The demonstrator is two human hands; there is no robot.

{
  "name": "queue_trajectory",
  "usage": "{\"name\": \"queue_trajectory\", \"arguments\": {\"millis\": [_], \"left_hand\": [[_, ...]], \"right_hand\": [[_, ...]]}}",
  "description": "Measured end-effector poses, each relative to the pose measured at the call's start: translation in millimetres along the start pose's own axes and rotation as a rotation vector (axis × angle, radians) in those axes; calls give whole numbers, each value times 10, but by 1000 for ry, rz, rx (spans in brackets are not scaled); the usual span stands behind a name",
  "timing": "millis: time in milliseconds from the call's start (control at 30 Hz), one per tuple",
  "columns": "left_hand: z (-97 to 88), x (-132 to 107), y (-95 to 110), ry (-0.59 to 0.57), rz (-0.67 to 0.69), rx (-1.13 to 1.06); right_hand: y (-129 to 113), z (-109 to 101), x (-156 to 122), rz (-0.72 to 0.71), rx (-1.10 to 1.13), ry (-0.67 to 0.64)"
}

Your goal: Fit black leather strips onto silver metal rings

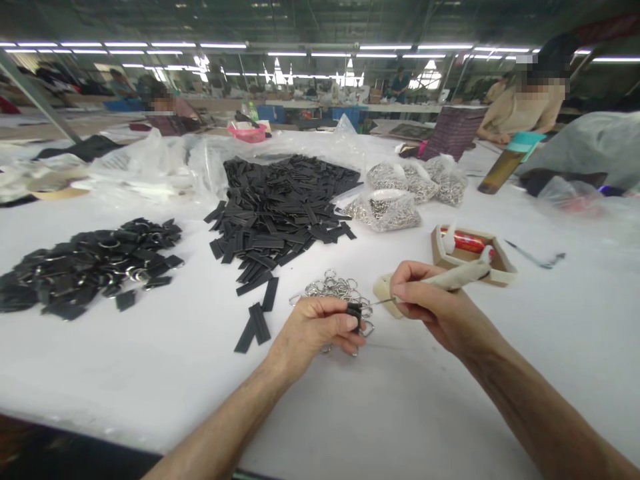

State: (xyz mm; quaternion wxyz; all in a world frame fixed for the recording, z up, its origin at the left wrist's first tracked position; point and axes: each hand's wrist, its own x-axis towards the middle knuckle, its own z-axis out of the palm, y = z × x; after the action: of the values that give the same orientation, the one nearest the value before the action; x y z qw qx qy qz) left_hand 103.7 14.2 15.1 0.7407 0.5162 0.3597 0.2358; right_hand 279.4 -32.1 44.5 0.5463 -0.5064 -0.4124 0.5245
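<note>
Toward 11 o'clock the strips [285,193] are black; at 3 o'clock the cylinder [463,241] is red, the tool handle [457,275] cream; at 2, the bottle lid [525,141] turquoise; toward 6, the rings [333,287] silver. The desk [150,373] is white.

Worktop [150,373]: smooth, white, low sheen. Black strips [280,207]: matt, flat-faced; cloth or leather-like, can't tell which. Loose rings [330,287]: bare metal, bright, shiny. Black tabs [70,270]: same matt finish, glossy metal hoops [134,273] showing. Awl-like tool [457,275]: thin metal shaft [383,302], dull pale handle [463,274], looks wrapped. Ring bags [393,212]: clear thin plastic, crinkled, glossy. Open box [501,275]: matt, cardboard or wood, unclear. Cylinder [467,241] inside it: smooth, glossy red. Tumbler [503,167]: smooth, see-through body, plastic-looking lid [526,143]. Pink basin [249,135]: plastic, smooth.
</note>
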Motion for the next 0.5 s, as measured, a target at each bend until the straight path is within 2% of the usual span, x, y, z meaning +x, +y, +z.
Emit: {"name": "queue_trajectory", "arguments": {"millis": [500], "left_hand": [[16, -14, 5, -49, -9, 51]], "right_hand": [[115, -13, 14, -28, -111, -83]]}}
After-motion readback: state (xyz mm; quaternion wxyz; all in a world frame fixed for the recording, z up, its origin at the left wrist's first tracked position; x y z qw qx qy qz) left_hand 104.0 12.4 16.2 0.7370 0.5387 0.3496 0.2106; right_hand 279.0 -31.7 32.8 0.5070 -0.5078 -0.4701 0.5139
